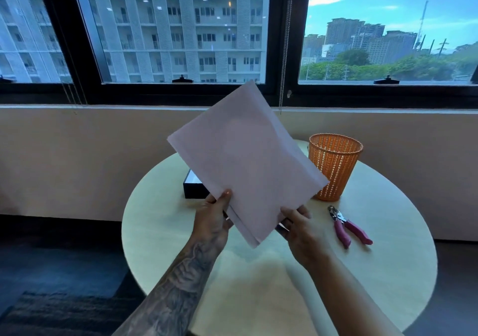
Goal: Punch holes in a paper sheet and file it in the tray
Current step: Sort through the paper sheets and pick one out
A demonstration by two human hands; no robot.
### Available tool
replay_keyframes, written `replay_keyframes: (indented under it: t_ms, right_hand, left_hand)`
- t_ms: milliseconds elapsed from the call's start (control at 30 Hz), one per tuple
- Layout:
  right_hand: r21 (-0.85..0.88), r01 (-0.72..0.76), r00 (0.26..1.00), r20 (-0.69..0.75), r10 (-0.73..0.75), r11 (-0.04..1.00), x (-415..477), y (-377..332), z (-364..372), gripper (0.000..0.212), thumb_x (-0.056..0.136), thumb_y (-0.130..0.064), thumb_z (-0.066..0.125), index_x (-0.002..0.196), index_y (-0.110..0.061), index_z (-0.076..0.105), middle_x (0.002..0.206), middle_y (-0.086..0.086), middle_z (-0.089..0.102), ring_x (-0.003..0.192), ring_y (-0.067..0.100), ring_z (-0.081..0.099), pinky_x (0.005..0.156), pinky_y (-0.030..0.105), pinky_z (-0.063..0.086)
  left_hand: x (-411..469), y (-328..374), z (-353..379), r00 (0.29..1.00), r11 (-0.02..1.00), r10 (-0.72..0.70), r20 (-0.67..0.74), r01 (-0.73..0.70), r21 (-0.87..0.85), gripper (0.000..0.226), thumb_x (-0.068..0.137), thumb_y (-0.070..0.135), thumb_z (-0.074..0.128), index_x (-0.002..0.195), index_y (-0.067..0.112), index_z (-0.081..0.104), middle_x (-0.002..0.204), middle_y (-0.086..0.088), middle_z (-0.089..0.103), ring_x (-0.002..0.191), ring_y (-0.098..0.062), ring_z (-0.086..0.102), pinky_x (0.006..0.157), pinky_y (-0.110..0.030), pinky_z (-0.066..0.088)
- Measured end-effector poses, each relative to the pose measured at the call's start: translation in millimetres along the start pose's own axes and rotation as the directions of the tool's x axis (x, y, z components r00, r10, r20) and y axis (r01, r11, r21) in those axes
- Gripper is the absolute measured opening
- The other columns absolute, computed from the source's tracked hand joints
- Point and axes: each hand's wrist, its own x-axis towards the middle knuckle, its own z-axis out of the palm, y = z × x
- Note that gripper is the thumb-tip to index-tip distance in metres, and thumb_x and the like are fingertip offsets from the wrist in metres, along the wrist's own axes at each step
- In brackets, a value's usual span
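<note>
The paper sheet (245, 162) is held up above the worktop (160, 232), long axis rising away and slightly left, its near corner between both hands. The left hand (214, 219) and right hand (300, 226) each pinch a lower edge. The hole punch (348, 226) lies just right of the right hand, the nearer one; a dark tray (194, 188) sits beyond the left.

The paper sheets (245, 160) are pale pink-white. The mesh basket (333, 167) is orange with little holes all over. The hole punch (348, 226) has pink handles. The box (195, 187) is black. The round table (388, 258) is cream.
</note>
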Motion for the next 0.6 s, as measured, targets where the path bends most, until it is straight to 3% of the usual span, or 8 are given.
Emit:
replay_keyframes:
  t_ms: [133, 233, 300, 367, 467, 600]
  right_hand:
    - [-0.133, 0.123, 0.983, -0.117, -0.139, 0.984, 1, -30, -15, 0.032, 0.092, 0.008, 0.051, 0.105, -0.015, 0.068, 0.093, 0.004, 0.073, 0.079, 0.022, 0.066, 0.063, 0.035, 0.054]
    - [-0.298, 0.182, 0.97, -0.1, -0.22, 0.937, -2, -54, -31, 0.031, 0.095, 0.002, 0.053, 0.108, -0.02, 0.071, 0.095, 0.0, 0.077, 0.085, 0.021, 0.07, 0.067, 0.037, 0.056]
    - [-0.38, 0.207, 0.966, -0.065, -0.249, 0.901, -5, -63, -31, 0.024, 0.097, -0.005, 0.057, 0.105, -0.022, 0.071, 0.097, 0.003, 0.076, 0.09, 0.023, 0.071, 0.072, 0.038, 0.058]
    - [-0.445, 0.252, 0.954, -0.033, -0.297, 0.859, -7, -64, -26, 0.02, 0.099, -0.009, 0.057, 0.103, -0.022, 0.072, 0.098, 0.004, 0.075, 0.092, 0.023, 0.07, 0.076, 0.036, 0.06]
    - [-0.501, 0.347, 0.915, -0.005, -0.403, 0.793, -7, -62, -17, 0.018, 0.101, -0.013, 0.056, 0.1, -0.023, 0.071, 0.095, 0.002, 0.074, 0.087, 0.016, 0.07, 0.078, 0.04, 0.059]
    - [-0.488, 0.433, 0.861, -0.025, -0.508, 0.758, -5, -63, -8, 0.024, 0.101, -0.009, 0.054, 0.097, -0.027, 0.069, 0.096, 0.002, 0.074, 0.087, 0.019, 0.071, 0.076, 0.041, 0.061]
  left_hand:
    - [11, 30, -21, 0.993, 0.999, -0.003, 0.114, 0.009, -0.05, 0.024, 0.098, 0.028, 0.054, 0.115, 0.018, 0.067, 0.108, -0.005, 0.075, 0.1, -0.028, 0.069, 0.09, -0.048, 0.052]
    - [28, 71, -49, 0.986, 0.999, 0.037, 0.16, -0.042, 0.029, 0.035, 0.098, 0.041, 0.048, 0.1, 0.014, 0.071, 0.086, -0.007, 0.076, 0.075, -0.024, 0.07, 0.076, -0.039, 0.05]
    - [34, 84, -58, 0.985, 0.967, 0.07, 0.158, -0.106, 0.232, 0.037, 0.088, 0.039, 0.064, 0.104, 0.006, 0.072, 0.093, -0.018, 0.071, 0.076, -0.029, 0.063, 0.066, -0.035, 0.047]
    - [37, 83, -58, 0.978, 0.91, 0.09, 0.186, -0.157, 0.383, 0.046, 0.078, 0.033, 0.075, 0.112, 0.002, 0.068, 0.107, -0.021, 0.068, 0.088, -0.032, 0.06, 0.067, -0.037, 0.049]
    - [33, 79, -49, 0.959, 0.867, 0.22, 0.181, -0.277, 0.415, 0.022, 0.083, 0.017, 0.068, 0.103, 0.01, 0.074, 0.101, -0.014, 0.076, 0.085, -0.029, 0.068, 0.076, -0.038, 0.058]
    - [28, 77, -36, 0.924, 0.83, 0.354, 0.145, -0.381, 0.407, 0.016, 0.092, 0.012, 0.064, 0.105, 0.012, 0.074, 0.103, -0.01, 0.076, 0.085, -0.024, 0.07, 0.072, -0.032, 0.054]
